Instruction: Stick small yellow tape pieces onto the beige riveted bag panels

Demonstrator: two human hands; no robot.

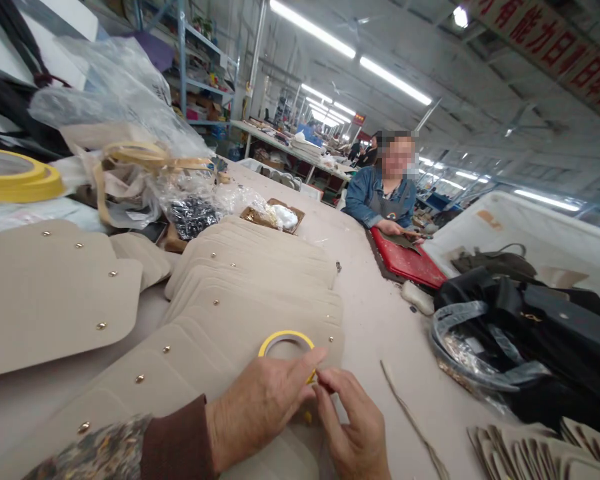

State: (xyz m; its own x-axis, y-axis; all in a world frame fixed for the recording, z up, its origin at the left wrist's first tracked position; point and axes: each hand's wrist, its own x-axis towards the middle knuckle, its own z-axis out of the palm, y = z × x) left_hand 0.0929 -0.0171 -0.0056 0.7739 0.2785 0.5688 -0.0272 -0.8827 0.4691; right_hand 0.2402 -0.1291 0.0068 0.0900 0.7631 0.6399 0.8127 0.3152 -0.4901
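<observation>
A thin roll of yellow tape [286, 335] is held over the fanned beige panels [260, 300], which carry small gold rivets. My left hand [265, 400] grips the roll's near side, thumb stretched along its right edge. Close against it, my right hand [353, 417] pinches with thumb and forefinger at the roll's right side. What lies between those fingertips is too small to make out, perhaps the tape's end. Further left, a larger beige panel [50, 300] with several gold rivets lies near more stacked pieces.
Thicker yellow tape rolls [20, 177] and plastic wrapping [125, 93] crowd the left. A cord [410, 413] lies to the right, beside black bags [540, 333] and a stack of beige pieces [545, 453]. Across the table, a person [380, 193] works at a red board [407, 260].
</observation>
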